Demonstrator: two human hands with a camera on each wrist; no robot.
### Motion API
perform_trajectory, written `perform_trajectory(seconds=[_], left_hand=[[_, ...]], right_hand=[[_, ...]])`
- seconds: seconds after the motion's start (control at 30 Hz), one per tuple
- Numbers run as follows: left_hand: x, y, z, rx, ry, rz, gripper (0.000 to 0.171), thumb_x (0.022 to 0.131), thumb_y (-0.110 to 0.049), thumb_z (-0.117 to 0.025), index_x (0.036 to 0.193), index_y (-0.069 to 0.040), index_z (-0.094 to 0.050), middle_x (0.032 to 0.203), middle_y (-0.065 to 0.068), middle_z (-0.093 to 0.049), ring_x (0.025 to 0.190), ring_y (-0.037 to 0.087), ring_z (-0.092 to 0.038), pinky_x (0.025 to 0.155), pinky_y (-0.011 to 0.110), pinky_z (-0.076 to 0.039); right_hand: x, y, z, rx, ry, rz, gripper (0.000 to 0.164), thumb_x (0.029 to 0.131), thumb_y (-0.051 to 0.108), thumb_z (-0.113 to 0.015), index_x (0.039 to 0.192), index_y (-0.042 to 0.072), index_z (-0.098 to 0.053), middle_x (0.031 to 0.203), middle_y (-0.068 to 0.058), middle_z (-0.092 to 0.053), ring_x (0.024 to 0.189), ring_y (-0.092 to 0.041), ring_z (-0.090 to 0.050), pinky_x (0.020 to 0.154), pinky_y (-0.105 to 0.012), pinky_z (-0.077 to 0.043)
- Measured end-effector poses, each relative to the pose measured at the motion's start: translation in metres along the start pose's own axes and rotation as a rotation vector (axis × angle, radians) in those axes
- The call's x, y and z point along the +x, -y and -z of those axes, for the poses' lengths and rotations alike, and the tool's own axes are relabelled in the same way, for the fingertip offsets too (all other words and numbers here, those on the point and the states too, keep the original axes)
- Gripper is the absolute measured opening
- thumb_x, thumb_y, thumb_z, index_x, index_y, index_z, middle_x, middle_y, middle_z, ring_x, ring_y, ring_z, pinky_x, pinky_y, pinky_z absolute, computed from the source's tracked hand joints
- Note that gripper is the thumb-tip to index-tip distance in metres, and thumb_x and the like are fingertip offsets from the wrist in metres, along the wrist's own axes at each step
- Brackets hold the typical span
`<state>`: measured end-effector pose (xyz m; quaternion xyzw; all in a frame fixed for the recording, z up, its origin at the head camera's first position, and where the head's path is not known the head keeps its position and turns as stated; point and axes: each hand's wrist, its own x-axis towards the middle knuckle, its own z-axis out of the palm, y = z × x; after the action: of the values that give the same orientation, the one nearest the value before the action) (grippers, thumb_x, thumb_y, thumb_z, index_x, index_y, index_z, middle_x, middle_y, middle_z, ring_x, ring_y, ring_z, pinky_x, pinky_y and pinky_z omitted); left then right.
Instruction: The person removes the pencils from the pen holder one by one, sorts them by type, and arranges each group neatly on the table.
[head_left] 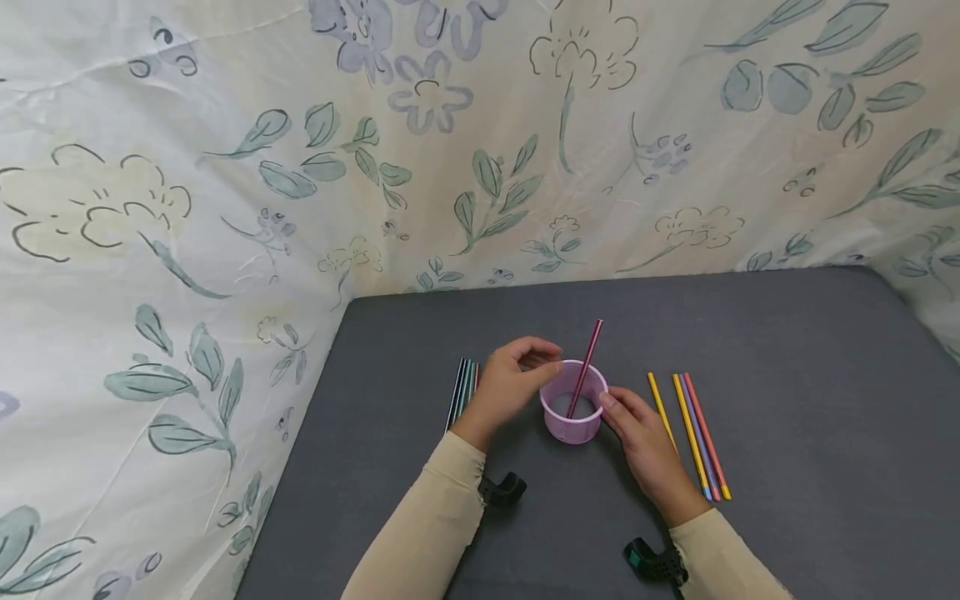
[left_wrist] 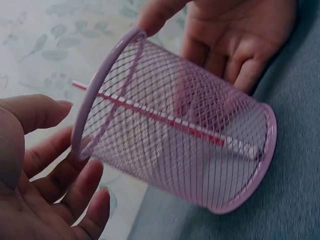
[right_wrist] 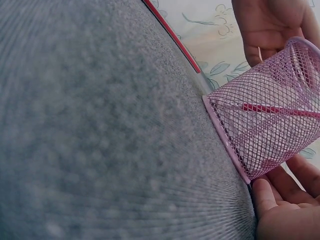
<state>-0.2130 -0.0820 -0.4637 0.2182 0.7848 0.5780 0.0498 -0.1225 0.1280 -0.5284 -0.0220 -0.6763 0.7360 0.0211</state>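
A pink mesh pencil cup (head_left: 573, 431) stands upright on the dark table. One dark red pencil (head_left: 590, 354) leans inside it, its upper end sticking out past the rim; through the mesh in the left wrist view the pencil (left_wrist: 165, 120) reaches down to the base. My right hand (head_left: 647, 446) holds the cup from the right, thumb at the rim and fingers along the outer wall. At the cup's left rim, my left hand (head_left: 510, 383) hovers with relaxed, parted fingers and nothing between them.
Several dark pencils (head_left: 459, 392) lie left of the cup, partly hidden by the left forearm. To the right lie a yellow pencil (head_left: 656, 396) and a group of yellow, purple and red pencils (head_left: 701, 437). Flowered cloth (head_left: 420, 208) hangs behind the grey-black table (head_left: 825, 400).
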Motion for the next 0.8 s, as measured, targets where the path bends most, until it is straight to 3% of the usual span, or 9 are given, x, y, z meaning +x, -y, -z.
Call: perform_trajectory(seconds=[0.2, 0.37, 0.8], left_hand=[[0.008, -0.003, -0.015, 0.029, 0.006, -0.003, 0.029, 0.100, -0.022, -0.082, 0.122, -0.004, -0.078, 0.112, -0.002, -0.075, 0.100, 0.017, -0.067, 0.084, 0.032, -0.058], [0.011, -0.003, -0.025, 0.058, -0.008, -0.018, 0.021, 0.099, -0.018, -0.083, 0.116, -0.007, -0.079, 0.109, 0.000, -0.074, 0.096, 0.012, -0.066, 0.082, 0.029, -0.058], [0.015, 0.003, -0.029, 0.073, -0.065, -0.026, 0.011, 0.098, -0.013, -0.083, 0.109, -0.010, -0.082, 0.101, -0.006, -0.074, 0.095, 0.011, -0.067, 0.084, 0.030, -0.057]], right_hand=[[0.000, 0.000, 0.001, 0.006, 0.004, -0.001, 0.046, 0.117, 0.024, -0.052, 0.143, -0.014, -0.056, 0.140, -0.027, -0.056, 0.130, -0.024, -0.059, 0.106, -0.020, -0.046], [0.000, 0.000, 0.001, 0.005, 0.004, -0.001, 0.045, 0.117, 0.024, -0.052, 0.143, -0.013, -0.056, 0.139, -0.026, -0.057, 0.130, -0.024, -0.059, 0.105, -0.019, -0.046], [0.001, 0.001, 0.002, -0.007, 0.003, -0.007, 0.045, 0.117, 0.025, -0.051, 0.143, -0.011, -0.057, 0.141, -0.026, -0.056, 0.132, -0.025, -0.058, 0.105, -0.018, -0.046]])
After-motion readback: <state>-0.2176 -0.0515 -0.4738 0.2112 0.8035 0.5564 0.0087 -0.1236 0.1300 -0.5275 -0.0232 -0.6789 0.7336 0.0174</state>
